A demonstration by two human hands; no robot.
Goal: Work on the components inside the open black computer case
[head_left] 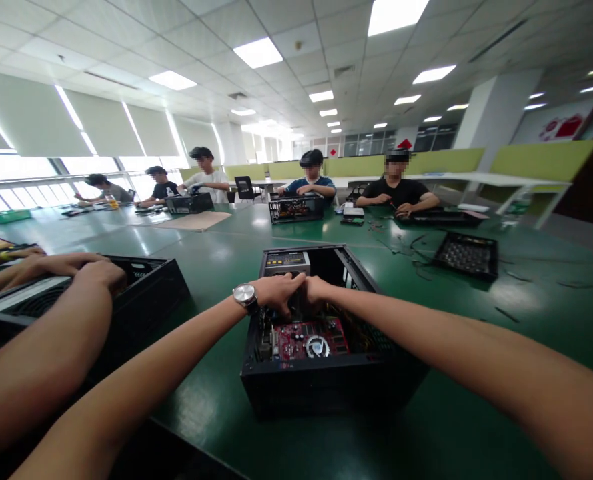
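An open black computer case [333,390] lies on its side on the table before me. Both my hands reach down into it, close together over its middle. My left hand [280,292], with a watch at the wrist, has its fingers bent downward and the thumb low; whatever it grips is hidden. Right beside it, my right hand [316,291] is closed, and its fingertips are out of sight inside the case. Nearer to me than the hands sits a red graphics card [301,339] with a round fan. Behind them is a power supply [287,259] with a label.
Another person's arms [51,333] work at a second black case [151,287] close on my left. A black panel or tray [466,257] lies right among cables and loose strips. Across the green table [216,250], several people sit with cases, one behind an open case [296,208].
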